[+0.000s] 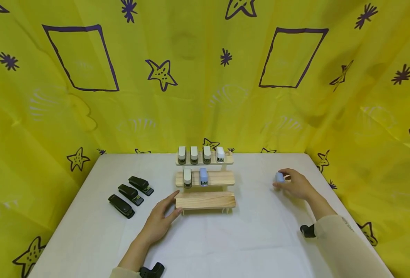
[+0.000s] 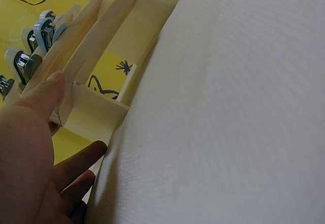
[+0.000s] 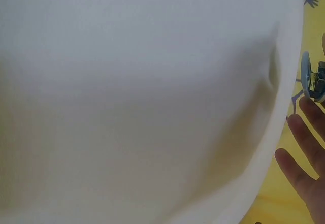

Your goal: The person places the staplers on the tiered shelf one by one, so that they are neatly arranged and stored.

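A light-blue stapler (image 1: 279,177) is pinched between the thumb and fingers of my right hand (image 1: 294,184), at the right side of the table. In the right wrist view only part of that stapler (image 3: 310,76) shows at the right edge. My left hand (image 1: 159,222) holds the left end of the lowest shelf of a three-tier wooden stand (image 1: 205,201), thumb at the front. On the middle shelf are a white stapler (image 1: 187,177) and a blue stapler (image 1: 203,175). Several white staplers (image 1: 194,153) stand in a row on the top shelf.
Three black staplers (image 1: 130,194) lie slanted on the white tabletop (image 1: 253,239) left of the stand. A yellow patterned curtain (image 1: 198,116) encloses the table at the back and sides.
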{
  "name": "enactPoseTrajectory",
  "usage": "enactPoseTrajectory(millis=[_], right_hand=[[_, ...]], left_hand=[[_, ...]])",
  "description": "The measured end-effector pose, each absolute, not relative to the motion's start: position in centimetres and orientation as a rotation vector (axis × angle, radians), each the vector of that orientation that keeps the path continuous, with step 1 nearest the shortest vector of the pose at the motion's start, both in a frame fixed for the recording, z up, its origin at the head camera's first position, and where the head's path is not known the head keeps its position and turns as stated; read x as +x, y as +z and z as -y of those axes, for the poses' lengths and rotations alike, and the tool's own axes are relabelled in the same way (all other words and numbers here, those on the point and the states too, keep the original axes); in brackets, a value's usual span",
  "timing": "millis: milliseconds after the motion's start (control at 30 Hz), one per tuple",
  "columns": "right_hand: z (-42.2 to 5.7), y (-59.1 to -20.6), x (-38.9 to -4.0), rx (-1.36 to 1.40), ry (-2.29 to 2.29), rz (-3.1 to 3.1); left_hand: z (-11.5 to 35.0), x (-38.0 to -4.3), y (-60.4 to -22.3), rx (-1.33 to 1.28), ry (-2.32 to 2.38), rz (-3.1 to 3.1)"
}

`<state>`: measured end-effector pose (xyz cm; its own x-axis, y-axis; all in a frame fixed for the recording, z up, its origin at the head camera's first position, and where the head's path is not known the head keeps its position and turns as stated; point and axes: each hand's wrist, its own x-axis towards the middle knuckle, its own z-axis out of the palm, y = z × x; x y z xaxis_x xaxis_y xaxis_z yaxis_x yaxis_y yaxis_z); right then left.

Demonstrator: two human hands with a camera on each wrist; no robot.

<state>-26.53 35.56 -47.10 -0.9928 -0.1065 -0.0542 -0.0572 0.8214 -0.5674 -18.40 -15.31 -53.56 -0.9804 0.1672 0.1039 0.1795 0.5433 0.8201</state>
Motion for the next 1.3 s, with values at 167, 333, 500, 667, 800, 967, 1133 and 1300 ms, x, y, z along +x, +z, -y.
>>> enactPoseTrajectory(millis=[167, 333, 500, 667, 800, 967, 1133, 1300], right_hand=[[-34.9, -46.8, -26.2, -0.177, -0.909, -2.939], [-34.1, -46.5, -25.8, -0.22, -0.922, -2.955], [-33.2, -46.1, -25.5, -0.235, -0.95, -2.945], [-32.2, -45.6, -25.1, -0.276, -0.983, -2.945], [-31.3, -45.2, -24.8, -0.321, -0.999, -2.945], [-30.2, -44.8, -24.5, -0.369, -0.982, -2.958], [-29.3, -44.3, -24.3, -0.413, -0.987, -2.958], [-28.3, -44.0, -24.1, -0.439, -0.994, -2.949]], left_hand=[[15.2, -18.4, -53.5, -0.304, -1.467, 2.754], [15.3, -18.3, -53.5, -0.295, -1.473, 2.755], [15.3, -18.3, -53.5, -0.289, -1.475, 2.758], [15.2, -18.3, -53.5, -0.287, -1.471, 2.765], [15.2, -18.3, -53.4, -0.278, -1.474, 2.767], [15.2, -18.3, -53.4, -0.278, -1.474, 2.768], [15.3, -18.3, -53.3, -0.284, -1.483, 2.764], [15.3, -18.3, -53.3, -0.274, -1.482, 2.768]])
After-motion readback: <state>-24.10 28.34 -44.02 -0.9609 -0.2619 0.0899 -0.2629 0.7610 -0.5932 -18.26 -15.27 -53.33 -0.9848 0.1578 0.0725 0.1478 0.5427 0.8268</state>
